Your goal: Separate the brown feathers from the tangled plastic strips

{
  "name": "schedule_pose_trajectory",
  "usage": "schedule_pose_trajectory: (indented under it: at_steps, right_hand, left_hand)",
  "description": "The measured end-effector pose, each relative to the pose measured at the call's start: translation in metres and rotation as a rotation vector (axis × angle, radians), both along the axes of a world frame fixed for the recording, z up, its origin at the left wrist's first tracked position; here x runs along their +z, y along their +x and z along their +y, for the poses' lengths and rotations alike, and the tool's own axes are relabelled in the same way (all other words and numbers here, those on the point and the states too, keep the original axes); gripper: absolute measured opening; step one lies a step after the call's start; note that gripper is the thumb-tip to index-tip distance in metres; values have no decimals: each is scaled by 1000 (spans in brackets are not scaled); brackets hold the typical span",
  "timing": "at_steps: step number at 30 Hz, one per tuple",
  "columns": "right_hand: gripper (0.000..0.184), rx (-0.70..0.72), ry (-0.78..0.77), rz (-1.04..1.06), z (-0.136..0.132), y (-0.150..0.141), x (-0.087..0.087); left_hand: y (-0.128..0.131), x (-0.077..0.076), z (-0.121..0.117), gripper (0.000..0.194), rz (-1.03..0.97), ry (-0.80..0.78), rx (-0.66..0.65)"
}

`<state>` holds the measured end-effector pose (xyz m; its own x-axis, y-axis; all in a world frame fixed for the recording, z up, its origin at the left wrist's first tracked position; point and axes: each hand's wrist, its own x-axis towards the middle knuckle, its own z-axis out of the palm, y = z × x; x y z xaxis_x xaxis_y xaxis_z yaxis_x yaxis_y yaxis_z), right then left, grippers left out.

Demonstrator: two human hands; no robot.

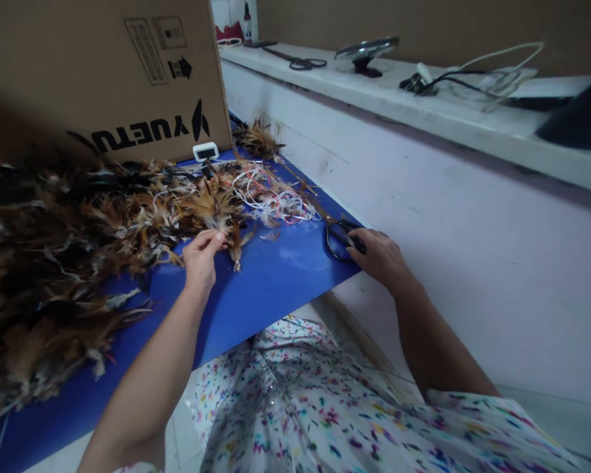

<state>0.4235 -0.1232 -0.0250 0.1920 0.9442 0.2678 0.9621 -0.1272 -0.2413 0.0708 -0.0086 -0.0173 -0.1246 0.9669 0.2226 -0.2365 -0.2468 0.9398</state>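
Observation:
My left hand (201, 260) pinches the pale base of a brown feather bunch (213, 205), whose tips fan upward over the blue table (270, 282). Just right of it lies a small loose feather tuft (236, 248). At the table's right edge my right hand (380, 255) is closed at the black handles of a pair of scissors (339, 238). The scissor blades point away toward the wall, partly among feathers and string. Between the hands, farther back, is a tangle of white and red string (276, 197).
A large heap of brown and black feathers (79, 230) covers the table's left side. Behind it stands a cardboard box (98, 79) with a small white digital display (205, 152) before it. Along the right runs a wall ledge (320, 73) bearing more scissors (300, 63) and cables (473, 75).

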Motion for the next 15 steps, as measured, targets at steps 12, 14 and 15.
schedule_pose_trajectory:
  at_steps: [12, 14, 15]
  right_hand:
    - [33, 85, -19, -17, 42, 3, 3]
    - [29, 111, -10, -24, 53, 5, 7]
    - [27, 117, 10, -31, 60, 6, 10]
  left_hand:
    - [5, -12, -5, 11, 201, 28, -86]
    - [4, -14, -6, 12, 215, 27, -98]
    - [4, -14, -6, 12, 218, 32, -101]
